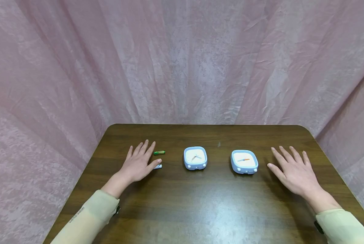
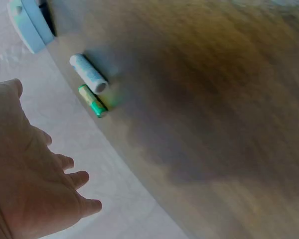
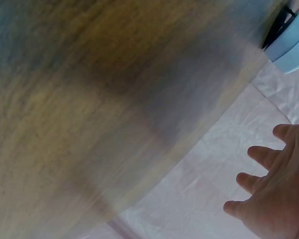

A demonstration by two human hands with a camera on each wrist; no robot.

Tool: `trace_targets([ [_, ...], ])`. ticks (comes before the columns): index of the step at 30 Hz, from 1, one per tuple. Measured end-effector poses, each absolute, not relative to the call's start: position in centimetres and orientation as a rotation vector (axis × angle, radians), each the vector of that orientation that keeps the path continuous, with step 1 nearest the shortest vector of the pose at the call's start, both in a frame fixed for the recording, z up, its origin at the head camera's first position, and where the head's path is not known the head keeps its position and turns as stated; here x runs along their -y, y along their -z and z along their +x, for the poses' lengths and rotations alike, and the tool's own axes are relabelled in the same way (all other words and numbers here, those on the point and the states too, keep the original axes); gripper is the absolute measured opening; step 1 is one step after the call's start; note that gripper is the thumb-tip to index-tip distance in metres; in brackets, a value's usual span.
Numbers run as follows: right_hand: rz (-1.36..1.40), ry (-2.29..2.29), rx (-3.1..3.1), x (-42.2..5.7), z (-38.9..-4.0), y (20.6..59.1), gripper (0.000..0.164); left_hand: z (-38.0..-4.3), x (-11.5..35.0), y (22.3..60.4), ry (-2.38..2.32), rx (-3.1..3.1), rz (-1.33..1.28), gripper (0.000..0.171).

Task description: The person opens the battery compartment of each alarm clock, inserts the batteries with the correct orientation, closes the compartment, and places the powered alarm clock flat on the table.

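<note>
Clocks come first in my head view: the left clock (image 1: 195, 158) and right clock (image 1: 244, 162) lie face up on the desk (image 1: 200, 217), between the hands. I see the left hand (image 1: 136, 166) spread and empty, near a green battery (image 1: 159, 153) and a white cylinder (image 1: 159, 166) partly hidden behind the thumb. The right hand (image 1: 297, 174) is likewise spread and empty, beside the right clock.

Through the left wrist, I see battery and cylinder lying close together, loose, outside either clock.

Through the right wrist, I see fingers apart and a clock's corner. I judge nothing in progress: handling the loose pieces looks undone, though I can't tell what the clocks contain.
</note>
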State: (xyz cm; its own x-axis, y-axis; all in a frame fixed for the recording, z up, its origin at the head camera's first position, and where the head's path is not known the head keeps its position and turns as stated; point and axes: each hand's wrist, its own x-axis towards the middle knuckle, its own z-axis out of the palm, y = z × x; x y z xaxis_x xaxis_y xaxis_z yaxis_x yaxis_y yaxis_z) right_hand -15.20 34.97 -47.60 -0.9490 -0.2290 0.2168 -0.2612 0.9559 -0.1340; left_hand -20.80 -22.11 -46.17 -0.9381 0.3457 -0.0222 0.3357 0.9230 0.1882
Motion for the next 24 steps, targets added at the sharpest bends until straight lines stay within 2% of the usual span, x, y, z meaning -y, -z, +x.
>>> trace_targets([
  [24, 0.570, -0.238, 2.849, -33.3, -15.9, 45.2, 0.069, -20.9, 14.7, 42.6, -0.150, -2.988, 0.848, 0.083],
])
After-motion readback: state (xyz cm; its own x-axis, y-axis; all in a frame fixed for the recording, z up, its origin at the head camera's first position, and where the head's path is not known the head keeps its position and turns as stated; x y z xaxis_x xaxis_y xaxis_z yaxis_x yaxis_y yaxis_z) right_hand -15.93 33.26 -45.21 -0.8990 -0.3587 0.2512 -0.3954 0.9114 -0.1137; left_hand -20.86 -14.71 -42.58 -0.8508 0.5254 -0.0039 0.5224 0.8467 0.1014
